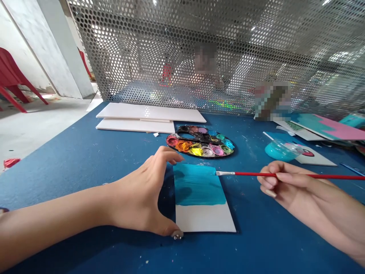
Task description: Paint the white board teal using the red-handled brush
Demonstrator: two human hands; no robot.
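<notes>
A small white painting board [205,219] lies flat on the table, its upper part coated in turquoise paint and its lower strip bare white. My left hand [142,190] spans the board's left side, with the thumb at the near left corner and the fingers at the far left corner, holding it between them. In my right hand [282,179] is a thin red-handled paintbrush [248,174], pinched between thumb and fingers. Its flat pale bristles touch the board's right edge near the top of the turquoise area. Behind the board sits a paint palette [196,151] with wells of several colours.
White panels [142,112] are stacked at the back left. On the right stand a clear cup with turquoise liquid [281,151], a white card [319,156] and painted boards [327,127]. A perforated metal screen [171,49] borders the blue table's [71,160] back.
</notes>
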